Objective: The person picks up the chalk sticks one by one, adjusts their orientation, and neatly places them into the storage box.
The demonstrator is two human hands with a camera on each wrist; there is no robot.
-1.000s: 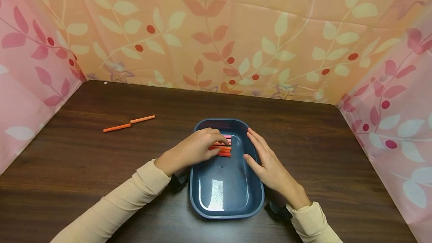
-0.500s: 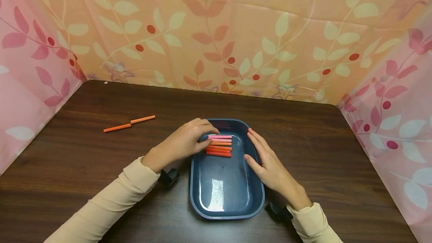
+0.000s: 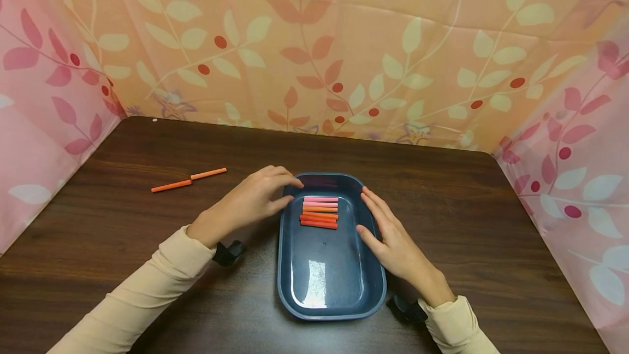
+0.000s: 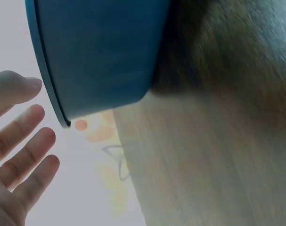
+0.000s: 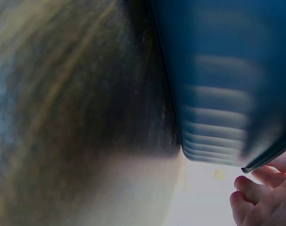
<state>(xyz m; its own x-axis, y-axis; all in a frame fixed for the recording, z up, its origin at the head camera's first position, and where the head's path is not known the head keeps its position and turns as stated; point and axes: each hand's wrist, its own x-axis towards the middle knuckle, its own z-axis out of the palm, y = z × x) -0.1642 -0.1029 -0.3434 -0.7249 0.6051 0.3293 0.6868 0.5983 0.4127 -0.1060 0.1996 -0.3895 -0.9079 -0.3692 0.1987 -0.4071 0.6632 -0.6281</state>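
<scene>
A blue plastic tray stands on the table, with several short sticks in pink, orange and red lying side by side in its far half. My left hand hovers at the tray's far left rim, fingers loosely bent and holding nothing. In the left wrist view its spread fingers are beside the tray's outer wall. My right hand rests along the right rim with fingers extended. The right wrist view catches those fingers at the rim, partly cut off by the frame.
Two orange sticks lie nearly end to end on the dark wooden table, left of the tray. Patterned curtains enclose the table's back and sides. A small white dot is at the back left edge.
My left hand has drawn back from over the sticks, leftward to the tray's rim, uncovering the whole row. The right hand and tray stay in place.
</scene>
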